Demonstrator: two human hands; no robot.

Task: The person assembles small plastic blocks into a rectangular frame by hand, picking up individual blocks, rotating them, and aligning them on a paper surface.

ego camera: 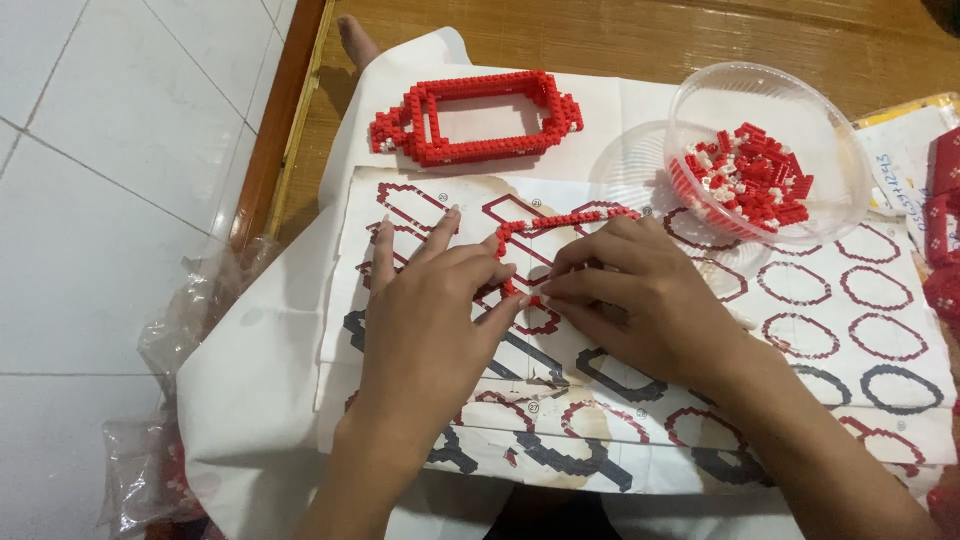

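My left hand (pixel 425 310) lay palm-down, fingers spread, its fingertips pressing one end of the thin red brick strip (pixel 560 225). My right hand (pixel 640 300) pinched the strip beside it. Both rested on the printed instruction sheet (pixel 860 400). Beyond stood a clear bowl (pixel 690 100) of bricks, a red brick frame (pixel 475 115), then wooden flooring (pixel 620 35).

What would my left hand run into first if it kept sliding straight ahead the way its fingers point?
Probably the thin red brick strip your left hand already touches on the printed instruction sheet; farther along that line sits the clear plastic bowl of red and white bricks.
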